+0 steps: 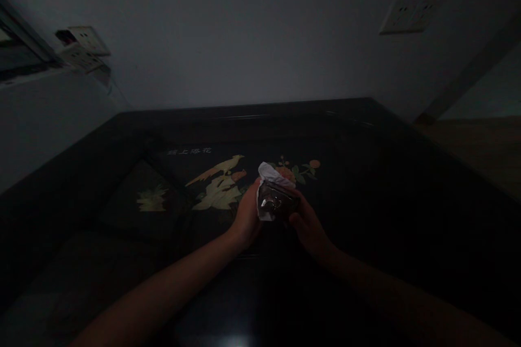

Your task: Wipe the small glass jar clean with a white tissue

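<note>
In dim light, my left hand (247,217) and my right hand (308,226) meet over the middle of a dark, glossy tabletop (366,173). Between them is a dark, shiny, see-through-looking object (279,201) with bright glints on its face; its kind is too dark to make out. A crumpled white tissue or cloth (271,173) lies around its far and left edges. My left hand closes on the wrapped left side. The fingers of my right hand grip the right side, thumb toward me. Most fingertips are hidden behind the object.
The tabletop bears a bird picture (220,168), flowers (301,171) and written characters. A pale wall (252,38) stands along its far edge, with a socket plate (407,15) at right and sockets (87,38) with a plug at left. Floor (484,146) shows at right.
</note>
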`<control>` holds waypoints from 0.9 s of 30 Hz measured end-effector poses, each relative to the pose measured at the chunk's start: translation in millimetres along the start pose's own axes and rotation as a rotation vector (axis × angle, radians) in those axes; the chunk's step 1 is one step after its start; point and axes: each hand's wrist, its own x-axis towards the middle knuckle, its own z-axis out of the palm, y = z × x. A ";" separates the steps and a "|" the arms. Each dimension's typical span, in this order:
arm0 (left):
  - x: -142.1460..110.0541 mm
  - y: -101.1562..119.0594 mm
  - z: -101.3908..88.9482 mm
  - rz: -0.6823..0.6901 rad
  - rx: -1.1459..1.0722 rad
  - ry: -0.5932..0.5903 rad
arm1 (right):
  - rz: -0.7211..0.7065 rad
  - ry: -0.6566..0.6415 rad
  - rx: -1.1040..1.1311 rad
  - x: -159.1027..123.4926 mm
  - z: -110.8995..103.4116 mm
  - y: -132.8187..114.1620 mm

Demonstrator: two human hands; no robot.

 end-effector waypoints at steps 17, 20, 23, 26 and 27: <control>-6.1 9.1 -10.0 0.719 0.711 -0.253 | 0.102 0.023 -0.061 3.3 -3.8 1.4; -6.0 11.6 -9.1 0.780 0.759 -0.259 | 0.136 0.042 -0.006 3.9 -4.3 3.2; -5.2 10.7 -11.7 0.824 0.792 -0.266 | 0.138 0.036 -0.021 4.3 -4.3 3.6; -3.0 8.7 -16.1 0.906 0.843 -0.309 | 0.109 0.024 -0.071 4.1 -4.0 2.8; -2.1 8.3 -17.5 0.932 0.860 -0.321 | 0.102 0.020 -0.083 4.0 -4.0 2.6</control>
